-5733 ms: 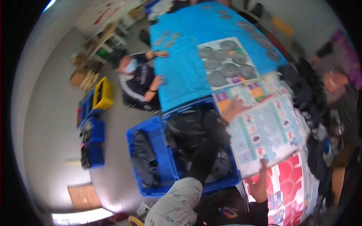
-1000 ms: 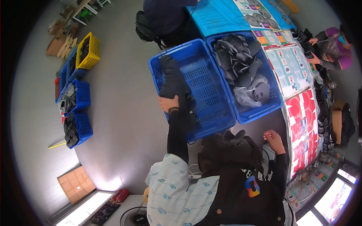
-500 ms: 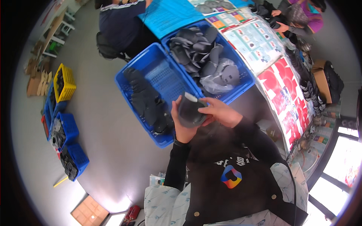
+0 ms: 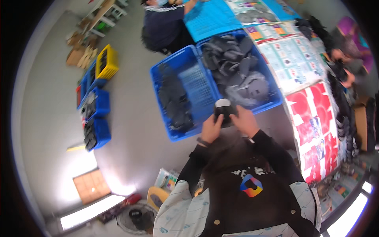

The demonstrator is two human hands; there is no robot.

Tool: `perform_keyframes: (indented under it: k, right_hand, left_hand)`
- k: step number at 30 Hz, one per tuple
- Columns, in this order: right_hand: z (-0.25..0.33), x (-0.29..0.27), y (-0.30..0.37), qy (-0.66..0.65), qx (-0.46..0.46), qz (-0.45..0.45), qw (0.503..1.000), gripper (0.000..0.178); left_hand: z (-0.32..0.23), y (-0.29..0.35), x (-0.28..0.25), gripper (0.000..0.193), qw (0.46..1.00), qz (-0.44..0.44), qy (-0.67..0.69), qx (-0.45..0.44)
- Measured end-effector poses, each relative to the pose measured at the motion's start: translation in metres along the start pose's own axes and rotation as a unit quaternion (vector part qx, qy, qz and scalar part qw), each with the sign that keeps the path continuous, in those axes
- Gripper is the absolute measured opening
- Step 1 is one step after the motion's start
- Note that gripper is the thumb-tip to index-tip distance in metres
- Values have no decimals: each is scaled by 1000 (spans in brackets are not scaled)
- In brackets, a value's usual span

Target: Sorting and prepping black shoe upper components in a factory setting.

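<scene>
Between my two hands is a dark, curved, cup-shaped piece (image 4: 226,113) with a white patch on its far end; its exact kind does not show. My left hand (image 4: 211,129) is closed on its left side, and my right hand (image 4: 245,121) grips its right side, thumbs toward the middle. Just beyond is a blue plastic crate (image 4: 197,83) with a row of similar dark pieces (image 4: 173,98) along its left side. Beside it, another blue crate (image 4: 276,102) holds a loose heap of dark curved pieces (image 4: 227,55), some in a clear plastic bag (image 4: 241,93).
A table covered with printed sheets (image 4: 292,59) runs along the right, dark pieces lining its far edge. One person (image 4: 164,25) is at the blue-covered end (image 4: 209,21), another (image 4: 351,47) at far right. Yellow (image 4: 107,63) and blue crates (image 4: 102,134) stand on the left floor.
The view has turned, so the crates and table sit further right. The held piece has been turned, its white patch now pointing away from me, and both hands grip its sides.
</scene>
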State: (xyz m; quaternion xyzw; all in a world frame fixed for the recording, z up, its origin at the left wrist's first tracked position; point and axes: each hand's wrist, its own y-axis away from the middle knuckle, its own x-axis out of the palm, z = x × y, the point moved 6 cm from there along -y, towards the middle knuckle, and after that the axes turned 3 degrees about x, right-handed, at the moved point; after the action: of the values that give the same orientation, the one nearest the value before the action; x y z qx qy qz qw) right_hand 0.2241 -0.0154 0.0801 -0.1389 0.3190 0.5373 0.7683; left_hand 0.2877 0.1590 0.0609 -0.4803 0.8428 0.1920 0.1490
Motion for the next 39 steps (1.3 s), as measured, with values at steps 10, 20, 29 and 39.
perform_keyframes:
  k: [10, 20, 29, 39]
  right_hand:
    - [60, 24, -43, -149, -103, -15, 983, 26]
    - [109, 76, -66, -29, -52, -78, 995, 20]
    - [100, 111, -56, 4, -170, 156, 973, 74]
    - [-58, -38, 4, 134, 92, 107, 981, 40]
  left_hand:
    - [-17, -12, -48, 35, 982, -161, 57, 83]
    - [10, -29, -100, 28, 970, -229, 7, 81]
    - [234, -36, -163, 45, 992, -72, -94, -40]
    - [380, -20, -253, 45, 952, -206, -173, -144]
